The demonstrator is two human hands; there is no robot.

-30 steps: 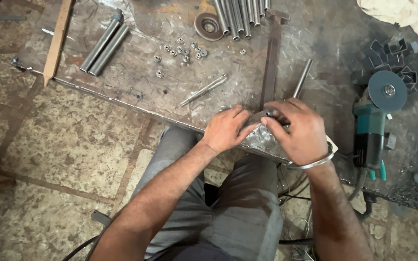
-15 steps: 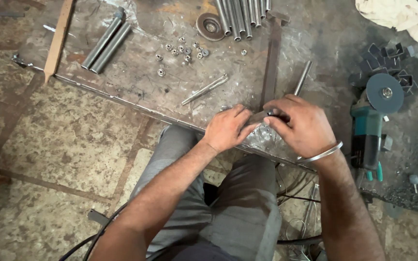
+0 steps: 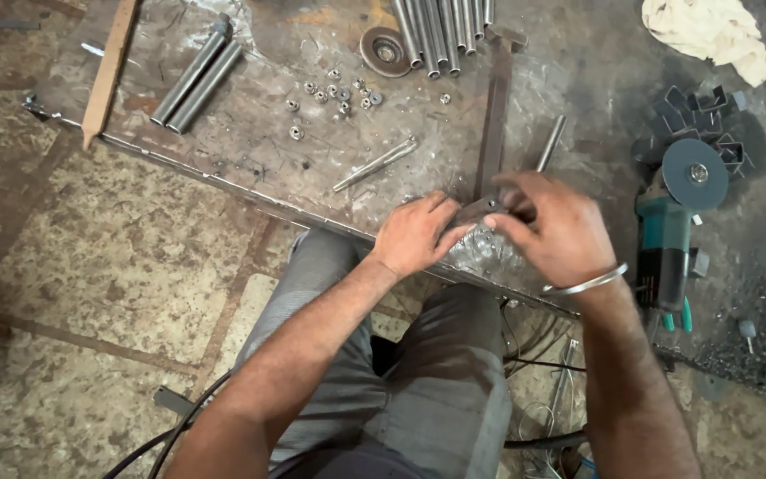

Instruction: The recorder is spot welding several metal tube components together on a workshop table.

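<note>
My left hand (image 3: 417, 232) and my right hand (image 3: 550, 229) meet at the near edge of a worn steel work plate (image 3: 250, 151) lying on the floor. Between their fingertips sits a small dark metal piece (image 3: 476, 211), pinched from both sides. It lies at the near end of a long flat steel bar (image 3: 493, 115) that runs away from me. A metal bangle circles my right wrist. My knees in grey trousers are just below the plate's edge.
A green angle grinder (image 3: 676, 222) lies to the right, beside a heap of dark angle pieces (image 3: 693, 111). On the plate are several nuts (image 3: 334, 93), two short tubes (image 3: 195, 75), a tapered pin (image 3: 374, 165), a bundle of rods (image 3: 441, 27), a grinding disc (image 3: 385, 51). A rag (image 3: 709, 31) is far right.
My right hand has lifted a little and drawn back to the right, its fingers now pinching the small piece's end. The left hand stays pressed on it.
</note>
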